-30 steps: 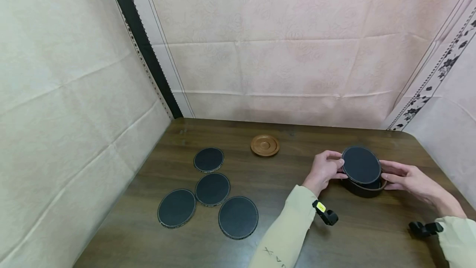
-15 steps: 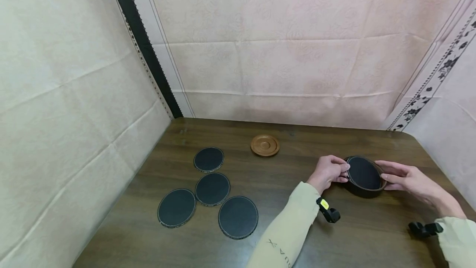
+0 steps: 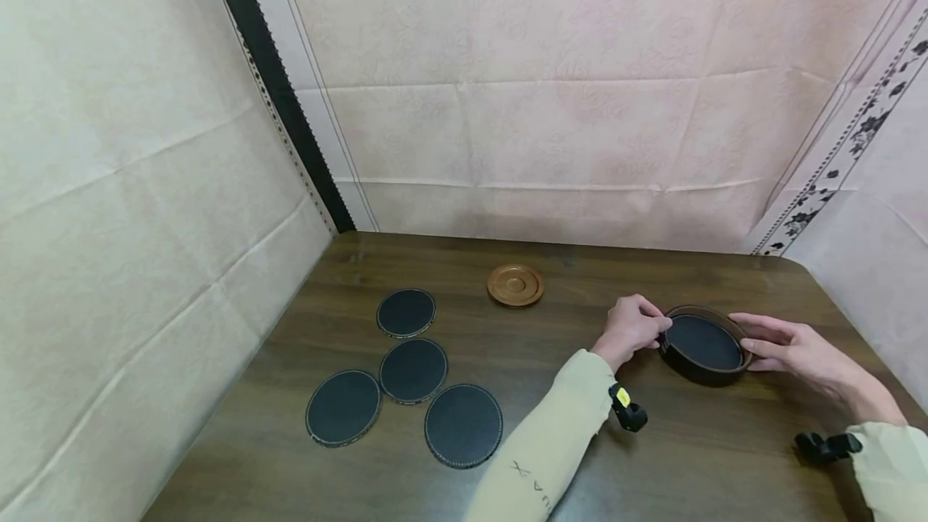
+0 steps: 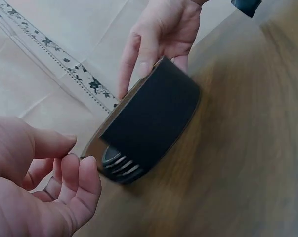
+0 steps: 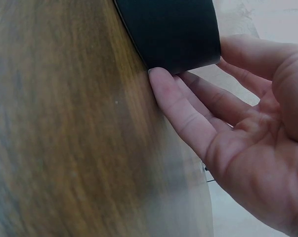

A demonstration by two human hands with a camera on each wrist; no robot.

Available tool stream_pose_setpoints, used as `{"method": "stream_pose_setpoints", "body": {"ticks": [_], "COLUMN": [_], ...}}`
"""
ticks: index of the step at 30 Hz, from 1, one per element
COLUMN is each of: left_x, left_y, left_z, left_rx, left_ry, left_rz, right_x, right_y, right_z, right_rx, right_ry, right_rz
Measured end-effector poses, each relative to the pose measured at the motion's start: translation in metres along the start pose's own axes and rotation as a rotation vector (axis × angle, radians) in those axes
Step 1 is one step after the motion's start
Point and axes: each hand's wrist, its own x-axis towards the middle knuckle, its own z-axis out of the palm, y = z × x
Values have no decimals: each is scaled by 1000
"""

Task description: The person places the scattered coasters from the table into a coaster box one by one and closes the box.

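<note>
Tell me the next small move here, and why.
Probably the left hand should reach for the nearest of the round black stitched coasters on the wooden table: four lie loose, one already sits in the round dark holder, which the right hand steadies with straight fingers.

The desk (image 3: 551, 457) under my hands is dark wood grain with a soft sheen — smooth, faintly reflective. The round holder (image 3: 705, 356) my fingers (image 3: 754, 342) touch looks like matt black leather outside, with a brown leather-like rim. The coaster (image 3: 702, 341) lying in it is matt black, and the four coasters (image 3: 413, 370) lying loose are the same — dull faces, pale stitched edges. The small saucer (image 3: 515, 284) looks like turned, polished wood. My sleeve (image 3: 544, 457) is plain beige cloth.
</note>
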Motion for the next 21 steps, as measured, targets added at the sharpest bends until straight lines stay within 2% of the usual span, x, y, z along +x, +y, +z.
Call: {"method": "stream_pose_setpoints", "body": {"ticks": [9, 13, 21], "left_x": [10, 8, 2], "left_y": [-5, -6, -5], "left_z": [-38, -56, -89], "left_rx": [222, 306, 376], "left_ry": [-27, -74, -164], "left_rz": [36, 68, 159], "right_x": [2, 1, -1], "right_y": [0, 1, 0], "right_z": [0, 0, 0], "right_rx": [34, 23, 1], "right_ry": [-8, -6, 8], "right_rz": [-37, -37, -25]}}
